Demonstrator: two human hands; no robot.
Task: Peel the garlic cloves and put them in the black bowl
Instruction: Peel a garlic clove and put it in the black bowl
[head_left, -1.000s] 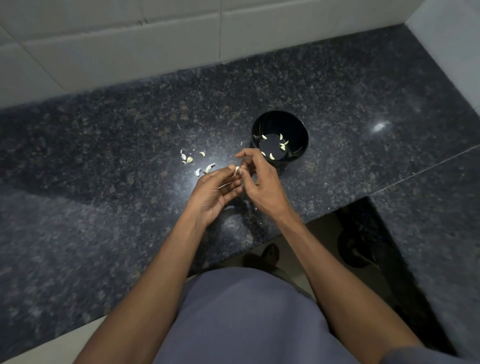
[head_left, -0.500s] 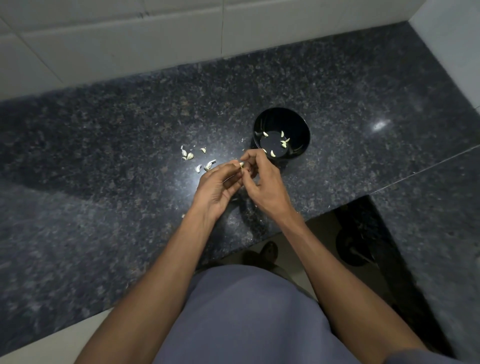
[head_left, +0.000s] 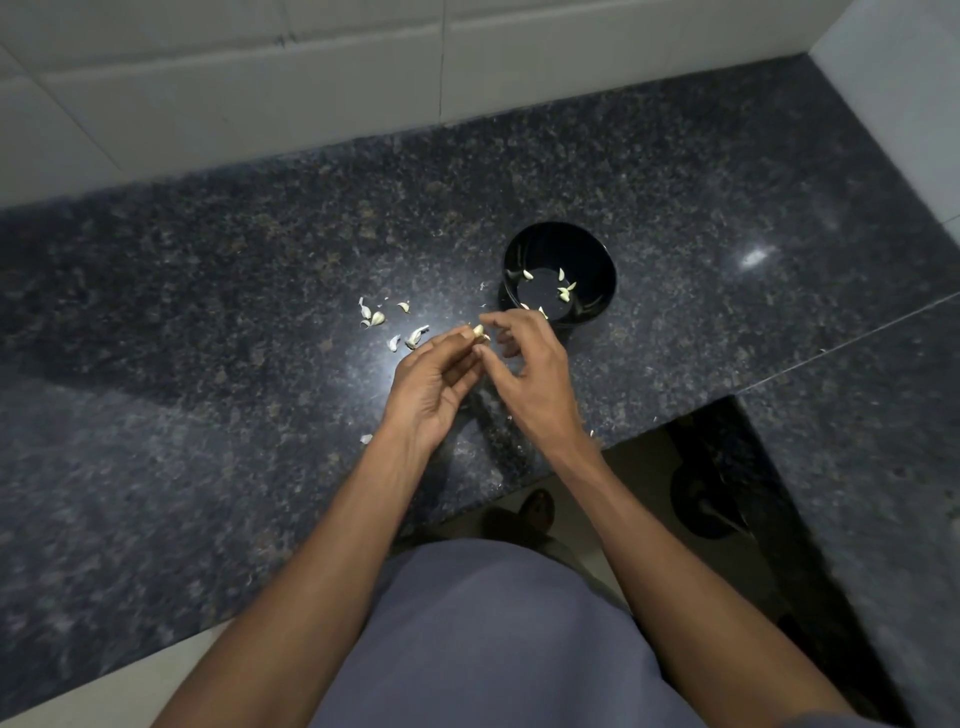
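Note:
A black bowl (head_left: 597, 249) stands on the dark granite counter (head_left: 208, 312) and holds several pale peeled cloves (head_left: 563, 292). Just in front of it and to its left, my left hand (head_left: 431, 389) pinches a small garlic clove (head_left: 478, 331) at its fingertips. My right hand (head_left: 530, 374) is right beside it, with thumb and forefinger at the same clove and the other fingers spread. Loose cloves and bits of skin (head_left: 376, 318) lie on the counter left of the hands.
A white tiled wall (head_left: 311, 93) runs along the back and turns the corner at the right. The counter's front edge steps back below my right forearm, where a gap (head_left: 701, 493) opens to the floor. One skin scrap (head_left: 366, 439) lies by my left wrist.
Both hands stayed together on the clove, just in front of the bowl. The right fingers have opened out a little from the left fingertips.

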